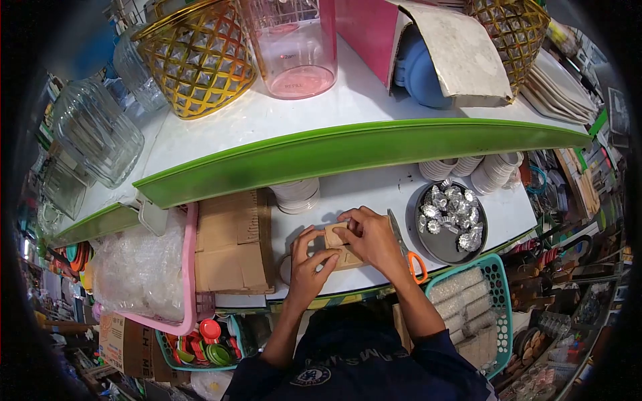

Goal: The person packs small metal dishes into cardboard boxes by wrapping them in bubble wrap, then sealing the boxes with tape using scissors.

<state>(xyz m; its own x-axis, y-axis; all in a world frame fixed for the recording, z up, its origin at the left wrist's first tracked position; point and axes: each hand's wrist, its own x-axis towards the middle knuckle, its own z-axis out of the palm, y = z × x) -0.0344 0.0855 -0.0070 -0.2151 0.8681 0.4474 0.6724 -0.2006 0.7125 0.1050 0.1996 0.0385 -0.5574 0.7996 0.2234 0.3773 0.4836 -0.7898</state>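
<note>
Between my two hands, on the white lower shelf, is a small piece of brown cardboard, with more cardboard just below it. My left hand grips the left side with fingers and thumb curved. My right hand holds the cardboard from the right, its thumb pressed on the top. A pair of scissors with orange handles lies right of my right hand, blades pointing away. Part of a round object shows behind my left hand; its kind is hidden.
A green-edged shelf overhangs the work surface. A folded cardboard box and a pink basket stand left. A dark round pan of small foil moulds sits right, above a teal basket. Stacked white dishes stand behind.
</note>
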